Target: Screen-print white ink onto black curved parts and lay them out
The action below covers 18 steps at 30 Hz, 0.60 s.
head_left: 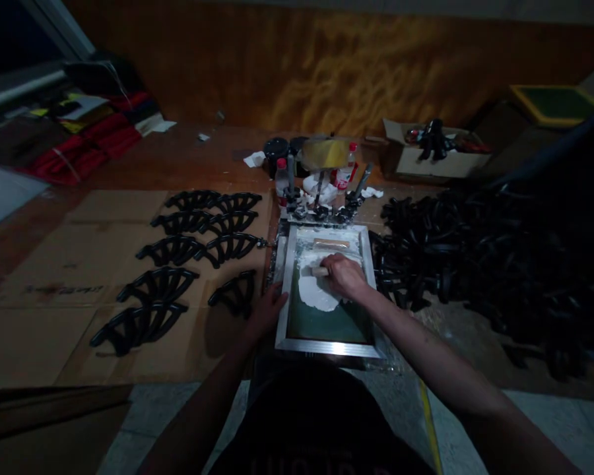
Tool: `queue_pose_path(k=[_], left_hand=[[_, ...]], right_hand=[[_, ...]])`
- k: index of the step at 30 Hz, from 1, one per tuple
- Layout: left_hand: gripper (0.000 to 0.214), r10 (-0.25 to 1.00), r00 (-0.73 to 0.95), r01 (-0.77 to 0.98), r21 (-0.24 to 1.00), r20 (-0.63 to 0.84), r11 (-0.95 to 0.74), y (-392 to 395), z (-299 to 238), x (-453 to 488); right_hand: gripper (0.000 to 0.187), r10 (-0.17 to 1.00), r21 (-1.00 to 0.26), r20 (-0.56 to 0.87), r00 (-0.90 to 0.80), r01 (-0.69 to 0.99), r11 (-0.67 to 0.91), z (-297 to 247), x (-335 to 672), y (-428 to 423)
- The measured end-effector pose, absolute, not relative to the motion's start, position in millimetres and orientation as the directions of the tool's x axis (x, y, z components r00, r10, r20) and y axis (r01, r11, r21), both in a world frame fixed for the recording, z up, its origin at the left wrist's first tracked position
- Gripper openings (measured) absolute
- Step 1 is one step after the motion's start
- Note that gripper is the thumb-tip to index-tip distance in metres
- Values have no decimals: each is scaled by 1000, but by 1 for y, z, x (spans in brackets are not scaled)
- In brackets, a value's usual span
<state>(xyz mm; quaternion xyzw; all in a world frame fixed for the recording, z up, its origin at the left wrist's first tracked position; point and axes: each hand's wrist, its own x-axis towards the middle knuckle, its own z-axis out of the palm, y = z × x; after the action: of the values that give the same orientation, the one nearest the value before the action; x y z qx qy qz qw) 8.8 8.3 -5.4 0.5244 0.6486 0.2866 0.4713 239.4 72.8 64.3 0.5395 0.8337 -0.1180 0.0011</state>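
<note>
An aluminium-framed printing screen (291,264) lies in front of me, with green mesh and a patch of thick white ink (319,297) on it. My right hand (345,274) is closed around a short pale scraper (319,271) over the ink; its far side is hidden by my fingers. A squeegee with a tan strip (331,244) rests near the far end of the screen. Beside the screen's left rail, my left hand (270,309) is low, thumb and fingers apart, close to the edge. A black ribbed, fan-shaped piece (235,292) lies just left of it.
Rows of similar black pieces (171,247) lie on cardboard (84,264) at left. A large heap of black pieces (440,244) covers the right side. Behind the screen stand clamps (321,212), bottles (282,177) and crumpled paper. An open carton (438,160) sits at the back right.
</note>
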Motion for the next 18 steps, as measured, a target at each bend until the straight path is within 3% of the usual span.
queue_pose_path(k=[4, 7, 9, 12, 15, 18], left_hand=[[47, 948, 12, 408, 867, -317, 285, 9, -11, 9], [46, 951, 5, 381, 880, -309, 284, 8, -13, 9], [46, 951, -1, 373, 882, -309, 287, 8, -11, 10], [46, 952, -4, 369, 884, -307, 287, 7, -6, 11], [47, 943, -3, 348, 884, -333, 313, 7, 1, 12], [46, 940, -19, 348, 879, -342, 326, 7, 7, 13]], right_hand=[[27, 726, -272, -97, -681, 720, 638, 57, 258, 46], [29, 624, -315, -149, -767, 635, 705, 65, 265, 46], [25, 664, -309, -153, -732, 674, 671, 68, 263, 52], [22, 768, -252, -43, -639, 751, 610, 59, 257, 49], [31, 747, -238, 26, -664, 722, 650, 43, 259, 32], [28, 724, -306, -1, -690, 690, 656, 42, 262, 26]])
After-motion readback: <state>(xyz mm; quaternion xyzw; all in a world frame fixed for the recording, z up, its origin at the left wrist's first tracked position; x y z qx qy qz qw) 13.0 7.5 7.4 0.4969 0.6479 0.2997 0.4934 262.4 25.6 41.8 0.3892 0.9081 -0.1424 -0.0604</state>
